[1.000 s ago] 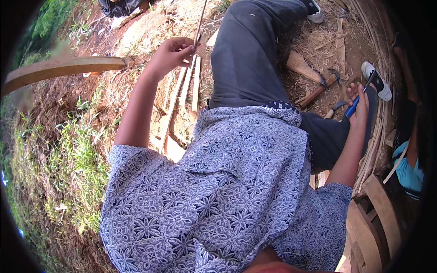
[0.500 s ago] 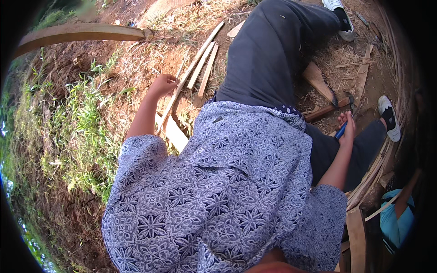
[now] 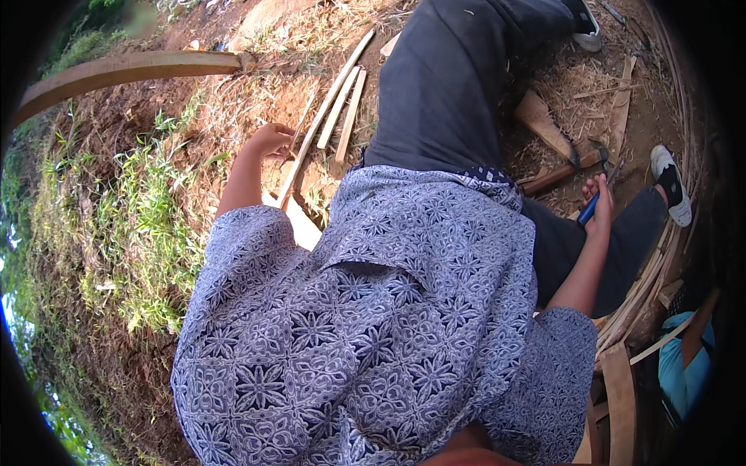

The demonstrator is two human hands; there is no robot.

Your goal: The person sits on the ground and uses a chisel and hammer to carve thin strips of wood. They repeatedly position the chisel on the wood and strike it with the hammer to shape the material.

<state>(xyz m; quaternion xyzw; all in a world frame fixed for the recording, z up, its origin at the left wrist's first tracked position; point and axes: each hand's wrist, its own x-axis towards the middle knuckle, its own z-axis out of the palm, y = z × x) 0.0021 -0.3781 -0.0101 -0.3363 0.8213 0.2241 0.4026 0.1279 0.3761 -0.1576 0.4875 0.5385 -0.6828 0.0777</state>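
My left hand (image 3: 270, 142) is beside a long pale wood strip (image 3: 326, 116), its fingers loosely bent and apart. A thin sliver of wood (image 3: 306, 109) lies close to the fingertips; whether they touch it I cannot tell. My right hand (image 3: 599, 203) is closed round the blue handle (image 3: 589, 208) of a slim tool. A narrow dark end seems to stick out past the fingers, but its kind is unclear. Just beyond that hand lies a hammer (image 3: 563, 177) with a brown wooden handle and a dark metal head.
Two shorter wood strips (image 3: 350, 116) lie left of my dark trousers (image 3: 435, 93). A wedge-shaped wood piece (image 3: 544, 128) rests near the hammer. Long thin strips (image 3: 633, 311) and a board (image 3: 619, 404) are at the right. Another person's blue-green clothing (image 3: 684, 365) shows there. A curved beam (image 3: 132, 68) spans the upper left.
The view has shifted slightly, so the ground and wood appear a little higher and further left. Both hands stay near the same things; the right still grips the blue handle.
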